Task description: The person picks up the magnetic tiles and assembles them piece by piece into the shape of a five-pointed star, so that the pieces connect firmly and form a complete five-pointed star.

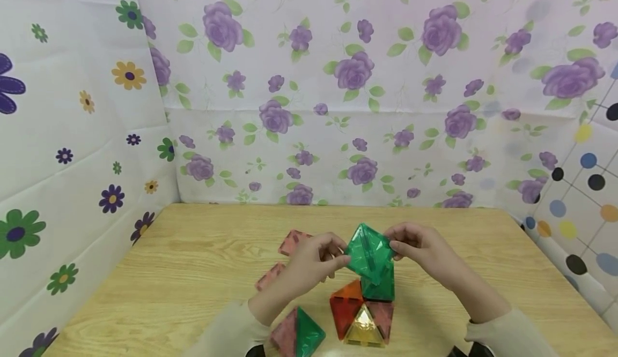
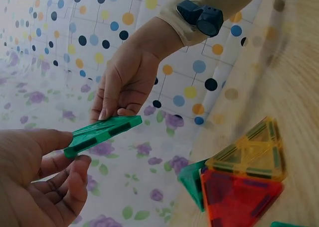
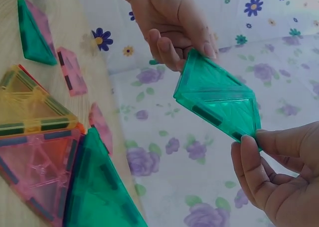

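Note:
Two green triangular magnetic tiles (image 1: 368,252), joined edge to edge into a diamond, hang in the air between the hands. My left hand (image 1: 314,263) pinches the left corner between thumb and fingers. At the opposite corner, my right hand (image 1: 427,250) grips with thumb and fingertips, seen closely in the right wrist view. Just below is a cluster of joined tiles: a red tile (image 1: 344,314), a yellow tile (image 1: 364,329), a pink tile (image 3: 37,170), an orange tile (image 1: 351,291) and a green tile (image 3: 99,187). The held diamond overlaps the cluster's green part in the head view.
A joined pink-and-green pair (image 1: 310,335) lies on the wooden table (image 1: 203,250) near my left forearm. Pink tiles (image 1: 291,243) lie beyond my left hand, partly hidden by it. Patterned cloth (image 1: 309,148) hangs behind and at both sides of the table.

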The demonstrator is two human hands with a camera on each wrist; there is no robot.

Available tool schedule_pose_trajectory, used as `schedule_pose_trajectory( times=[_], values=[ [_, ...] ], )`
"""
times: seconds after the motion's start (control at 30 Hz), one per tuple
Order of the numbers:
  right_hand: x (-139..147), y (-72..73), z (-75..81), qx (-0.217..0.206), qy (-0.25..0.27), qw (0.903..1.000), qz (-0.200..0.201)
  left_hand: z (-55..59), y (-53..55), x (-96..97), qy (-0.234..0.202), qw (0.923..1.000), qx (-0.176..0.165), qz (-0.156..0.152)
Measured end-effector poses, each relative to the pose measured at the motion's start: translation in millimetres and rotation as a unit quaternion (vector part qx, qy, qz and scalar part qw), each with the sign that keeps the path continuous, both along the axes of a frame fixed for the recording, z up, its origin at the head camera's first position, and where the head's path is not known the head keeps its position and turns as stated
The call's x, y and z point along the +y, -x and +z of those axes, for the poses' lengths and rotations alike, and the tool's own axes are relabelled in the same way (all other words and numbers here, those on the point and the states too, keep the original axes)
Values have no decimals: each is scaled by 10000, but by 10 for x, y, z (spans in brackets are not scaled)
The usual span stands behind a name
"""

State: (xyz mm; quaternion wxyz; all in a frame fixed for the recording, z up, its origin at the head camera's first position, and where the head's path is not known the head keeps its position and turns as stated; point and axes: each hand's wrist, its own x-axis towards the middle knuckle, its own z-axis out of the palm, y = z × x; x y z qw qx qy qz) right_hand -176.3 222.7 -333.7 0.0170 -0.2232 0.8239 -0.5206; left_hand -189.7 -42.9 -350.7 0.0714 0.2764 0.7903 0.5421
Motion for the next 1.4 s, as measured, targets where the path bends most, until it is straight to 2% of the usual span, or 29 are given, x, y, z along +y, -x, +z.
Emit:
schedule_pose_trajectory(
  times=[0.2, 0.37, 0.6, 0.7, 0.83, 0.97, 1.03, 1.2, 1.27, 1.4],
  values=[
    [77, -154, -67, -81, 94, 9998, 167, -41, -129, -1, -469, 9936, -805, -631],
    [122, -262, -119, -172, 245, 9988, 399, -97, -197, -4, -736, 9857, -1173, -957],
    [139, -386, -197, -689, 424, 9949, 602, -229, -313, 31, -895, 9778, -1486, -1177],
    [160, -419, -256, -801, 525, 9930, 690, -293, -369, 62, -886, 9780, -1501, -1147],
    [209, -442, -389, -1051, 593, 9896, 783, -402, -449, 126, -726, 9824, -1458, -913],
    [254, -468, -542, -1500, 556, 9844, 734, -512, -545, 206, -713, 9807, -1721, -590],
    [273, -487, -608, -1758, 565, 9805, 665, -564, -590, 248, -802, 9756, -1994, -441],
    [310, -530, -757, -2323, 699, 9687, 520, -671, -693, 344, -1041, 9563, -2728, -154],
    [310, -537, -807, -2460, 775, 9646, 541, -711, -729, 375, -1132, 9500, -2908, -68],
    [302, -529, -883, -2683, 907, 9575, 550, -773, -789, 425, -1207, 9429, -3103, 107]
  ],
)
